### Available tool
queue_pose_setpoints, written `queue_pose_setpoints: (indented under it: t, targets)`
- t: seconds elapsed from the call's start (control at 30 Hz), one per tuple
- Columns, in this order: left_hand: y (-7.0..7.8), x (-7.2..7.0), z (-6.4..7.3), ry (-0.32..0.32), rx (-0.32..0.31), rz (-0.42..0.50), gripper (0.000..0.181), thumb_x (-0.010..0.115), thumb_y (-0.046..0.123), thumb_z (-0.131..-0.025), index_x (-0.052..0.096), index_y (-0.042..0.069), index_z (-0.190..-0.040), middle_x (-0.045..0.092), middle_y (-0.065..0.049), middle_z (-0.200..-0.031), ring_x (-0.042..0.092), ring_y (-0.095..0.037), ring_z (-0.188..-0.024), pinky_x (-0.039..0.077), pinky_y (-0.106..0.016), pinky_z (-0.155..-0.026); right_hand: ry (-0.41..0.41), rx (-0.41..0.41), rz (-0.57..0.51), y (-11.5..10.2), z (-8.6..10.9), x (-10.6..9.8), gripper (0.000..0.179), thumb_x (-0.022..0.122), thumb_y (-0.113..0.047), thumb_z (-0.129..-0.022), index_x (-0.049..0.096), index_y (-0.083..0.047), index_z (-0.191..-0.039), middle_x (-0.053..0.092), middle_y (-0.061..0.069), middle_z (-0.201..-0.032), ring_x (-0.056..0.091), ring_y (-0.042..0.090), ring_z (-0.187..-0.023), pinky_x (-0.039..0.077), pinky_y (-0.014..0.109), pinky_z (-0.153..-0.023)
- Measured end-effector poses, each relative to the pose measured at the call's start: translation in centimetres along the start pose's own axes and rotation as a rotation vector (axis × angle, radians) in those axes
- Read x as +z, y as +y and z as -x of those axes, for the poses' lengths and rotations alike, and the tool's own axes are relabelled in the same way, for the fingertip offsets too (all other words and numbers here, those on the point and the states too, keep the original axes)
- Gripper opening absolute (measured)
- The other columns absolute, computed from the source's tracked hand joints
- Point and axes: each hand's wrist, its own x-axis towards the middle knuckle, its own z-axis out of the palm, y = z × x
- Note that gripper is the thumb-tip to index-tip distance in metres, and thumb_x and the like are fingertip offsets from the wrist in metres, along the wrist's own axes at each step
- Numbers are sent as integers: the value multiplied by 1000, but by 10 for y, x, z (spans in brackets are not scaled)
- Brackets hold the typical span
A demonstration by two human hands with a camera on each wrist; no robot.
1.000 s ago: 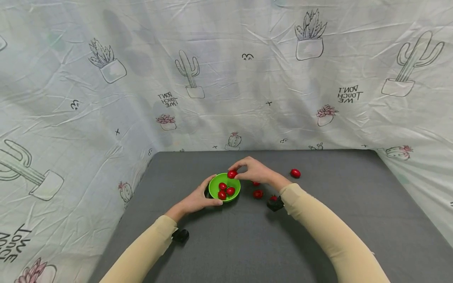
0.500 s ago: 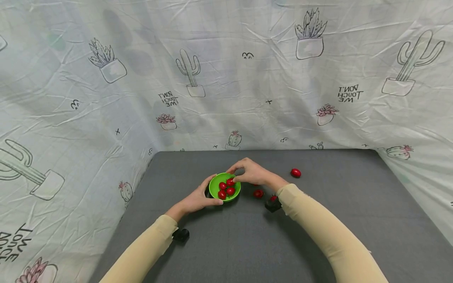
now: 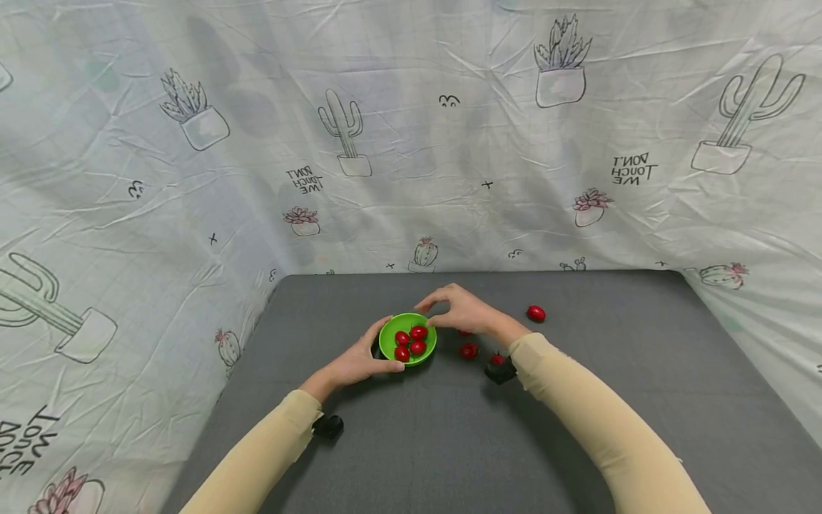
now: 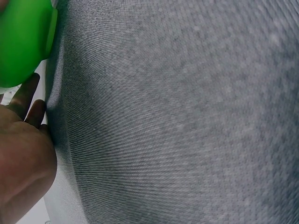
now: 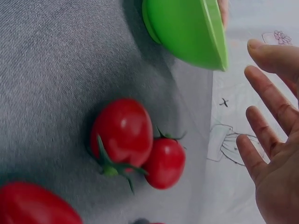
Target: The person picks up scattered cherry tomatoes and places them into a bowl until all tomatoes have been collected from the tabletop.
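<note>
A small green bowl (image 3: pixel 389 340) with several cherry tomatoes (image 3: pixel 418 348) in it stands on the grey table. My left hand (image 3: pixel 356 363) grips the bowl from the left, thumb at the near rim and fingers at the far side. In the left wrist view, part of that hand (image 4: pixel 23 158) shows below the bowl's green outer wall (image 4: pixel 23 42). Just over the bowl's right rim, my right hand (image 3: pixel 467 312) holds nothing. The right wrist view has its fingers (image 5: pixel 268 93) spread apart, clear of the bowl (image 5: pixel 184 32).
Several more tomatoes lie on the table right of the bowl: one red tomato (image 3: pixel 468 350) under the right forearm and another tomato (image 3: pixel 536 314) farther back. Two touching tomatoes with green stems, a large one (image 5: pixel 124 133) and a smaller one (image 5: pixel 164 163), show close up. A printed cloth (image 3: pixel 411 143) hangs behind.
My right hand lowered a tomato into the bowl, let it go, then drew back slightly up and right. My left hand has stayed on the bowl.
</note>
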Motion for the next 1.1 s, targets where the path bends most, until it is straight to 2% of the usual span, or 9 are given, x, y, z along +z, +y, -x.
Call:
queue_pose_setpoints:
  t: [0.2, 0.33, 0.4, 0.57, 0.7, 0.97, 1.1]
  targets:
    - [0, 0, -2, 5, -9, 2, 103, 84, 40, -86, 18, 32, -164, 22, -5, -166, 20, -30, -152, 17, -63, -117, 33, 23, -23, 2, 14, -17, 32, 75, -21, -96, 73, -23, -128, 67, -9, -124, 45, 20, -128, 37, 56, -107]
    - [1, 1, -1, 10, -8, -8, 105, 85, 44, -84, 18, 34, -164, 21, -5, -166, 19, -30, -152, 19, -62, -117, 43, 6, -28, 7, 26, -32, 34, 75, -17, -96, 72, -20, -130, 68, 1, -127, 52, 23, -126, 40, 58, -106]
    - [2, 1, -1, 11, -3, -12, 106, 86, 45, -83, 18, 33, -164, 21, -6, -167, 19, -30, -152, 19, -61, -117, 55, 21, -24, 9, 34, -39, 34, 74, -18, -97, 72, -19, -130, 67, 6, -128, 50, 25, -129, 39, 59, -107]
    - [2, 0, 0, 3, 2, 1, 107, 86, 43, -83, 17, 32, -165, 20, -6, -167, 17, -30, -153, 20, -62, -117, 87, 66, -20, 16, 50, -55, 33, 75, -21, -97, 71, -20, -130, 67, 7, -129, 46, 26, -131, 39, 57, -106]
    - [2, -1, 0, 1, 4, 7, 106, 86, 43, -84, 17, 33, -164, 19, -5, -167, 17, -30, -153, 20, -62, -117, 107, 65, -39, 23, 61, -68, 34, 75, -21, -97, 71, -18, -130, 65, 8, -131, 49, 27, -129, 39, 60, -105]
    - [2, 0, -2, 7, 9, 5, 105, 85, 41, -85, 18, 30, -165, 21, -6, -167, 19, -30, -153, 21, -62, -117, 193, 183, 24, 36, 90, -95, 40, 74, -34, -97, 69, -22, -134, 62, 3, -133, 35, 32, -141, 30, 62, -111]
    - [2, 0, -1, 7, 10, 3, 105, 85, 41, -85, 18, 31, -164, 21, -5, -167, 19, -29, -152, 22, -60, -117, 228, 218, 43, 43, 101, -104, 40, 73, -34, -97, 68, -21, -135, 63, 4, -134, 35, 32, -141, 31, 61, -110]
